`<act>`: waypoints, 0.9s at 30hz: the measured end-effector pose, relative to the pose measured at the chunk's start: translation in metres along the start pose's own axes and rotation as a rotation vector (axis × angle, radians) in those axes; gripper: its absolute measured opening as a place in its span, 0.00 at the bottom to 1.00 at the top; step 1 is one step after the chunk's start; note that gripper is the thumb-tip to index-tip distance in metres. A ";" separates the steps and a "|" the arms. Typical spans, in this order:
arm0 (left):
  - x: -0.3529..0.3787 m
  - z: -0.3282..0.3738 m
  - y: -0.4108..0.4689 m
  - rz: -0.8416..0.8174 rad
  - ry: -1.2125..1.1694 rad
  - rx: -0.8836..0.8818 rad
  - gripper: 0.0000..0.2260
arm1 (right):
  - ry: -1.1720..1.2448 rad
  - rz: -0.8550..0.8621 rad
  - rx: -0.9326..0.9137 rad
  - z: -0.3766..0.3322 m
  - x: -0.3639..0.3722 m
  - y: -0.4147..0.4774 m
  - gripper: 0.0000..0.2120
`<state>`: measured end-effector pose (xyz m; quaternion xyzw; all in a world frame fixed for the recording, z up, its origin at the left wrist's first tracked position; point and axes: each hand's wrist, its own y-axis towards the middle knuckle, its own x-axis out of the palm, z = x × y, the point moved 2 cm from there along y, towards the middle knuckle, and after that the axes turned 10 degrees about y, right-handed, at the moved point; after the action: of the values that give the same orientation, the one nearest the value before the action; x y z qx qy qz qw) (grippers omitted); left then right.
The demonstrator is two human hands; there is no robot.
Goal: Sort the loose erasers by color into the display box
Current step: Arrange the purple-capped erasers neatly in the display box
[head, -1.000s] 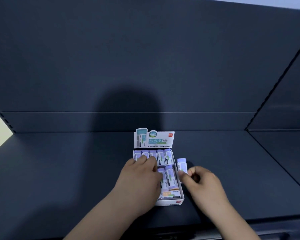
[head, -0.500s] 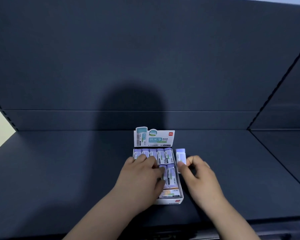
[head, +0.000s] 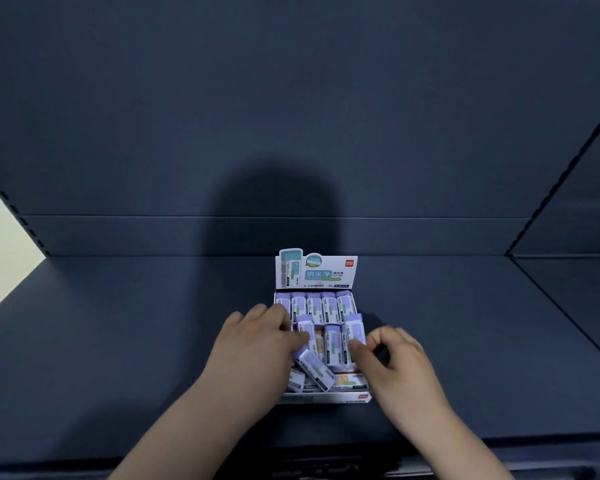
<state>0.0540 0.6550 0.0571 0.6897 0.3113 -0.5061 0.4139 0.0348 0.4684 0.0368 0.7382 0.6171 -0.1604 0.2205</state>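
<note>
A white display box [head: 326, 398] with an upright header card [head: 316, 271] stands on the dark shelf. Its back row holds several purple erasers [head: 315, 306]. My left hand [head: 257, 344] lies over the box's left side, fingers on the erasers there. One purple eraser [head: 314, 370] lies tilted by its thumb. My right hand [head: 399, 362] pinches the lower end of a purple eraser [head: 355, 329] at the box's right edge, in the second row. An orange-labelled eraser [head: 349, 379] shows near the front. The box's left columns are hidden by my hand.
The dark shelf board [head: 136, 341] stretches wide on both sides of the box. A back panel [head: 291, 133] rises behind it, and a side panel [head: 575, 289] angles in at the right. The shelf's front edge runs just below my wrists.
My right hand has brought the purple eraser from the shelf beside the box to the box's right edge. Under my left hand, erasers have tipped up out of line.
</note>
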 end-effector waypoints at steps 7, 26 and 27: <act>0.003 0.000 0.010 -0.029 0.038 -0.014 0.24 | 0.060 -0.002 -0.002 0.002 0.000 -0.007 0.14; -0.011 0.006 0.006 -0.220 -0.084 -0.036 0.21 | -0.091 0.041 -0.175 0.006 0.015 -0.025 0.15; -0.012 0.007 0.006 -0.223 -0.102 -0.040 0.22 | -0.095 0.042 -0.176 0.006 0.016 -0.026 0.15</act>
<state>0.0525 0.6455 0.0686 0.6157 0.3747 -0.5773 0.3838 0.0126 0.4818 0.0201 0.7202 0.6021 -0.1358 0.3169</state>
